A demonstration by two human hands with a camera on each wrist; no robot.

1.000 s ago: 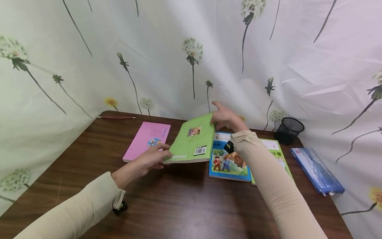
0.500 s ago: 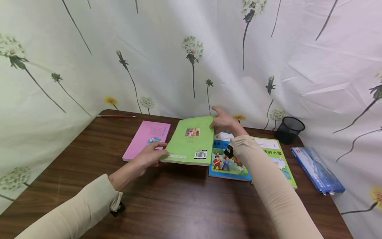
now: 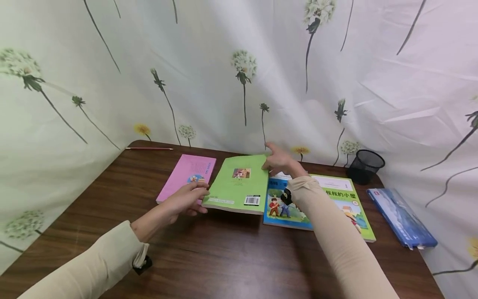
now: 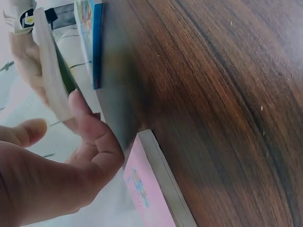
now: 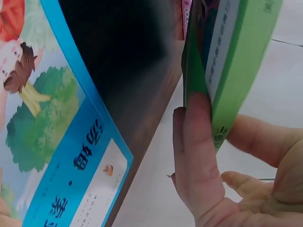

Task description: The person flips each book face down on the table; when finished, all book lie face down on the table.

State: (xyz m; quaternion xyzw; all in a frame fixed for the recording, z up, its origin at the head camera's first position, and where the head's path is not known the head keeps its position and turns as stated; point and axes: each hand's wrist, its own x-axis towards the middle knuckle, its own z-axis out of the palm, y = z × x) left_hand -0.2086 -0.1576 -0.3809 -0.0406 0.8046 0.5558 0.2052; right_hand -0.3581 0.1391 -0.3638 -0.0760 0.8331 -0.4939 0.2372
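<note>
A green book (image 3: 224, 185), back cover up with a barcode, is held tilted above the table between a pink book (image 3: 186, 176) and a blue picture-covered book (image 3: 278, 203). My right hand (image 3: 280, 160) pinches its far right edge; in the right wrist view the fingers lie under a cover and the thumb is on the spine side. At the near left corner is my left hand (image 3: 186, 199). The left wrist view has its fingertips touching the underside of the green book (image 4: 49, 71), while the thumb stands apart from it.
Right of the blue book lies another green book (image 3: 336, 187), partly behind the right sleeve. Farther right are a blue book (image 3: 401, 218) and a black mesh pen holder (image 3: 366, 166). A pencil (image 3: 149, 148) lies at the back left edge, before a flower-print curtain (image 3: 209, 83).
The green book has come down closer to the table and lies flatter. My right hand has lowered with it. My left hand has shifted slightly left, its thumb coming off the cover.
</note>
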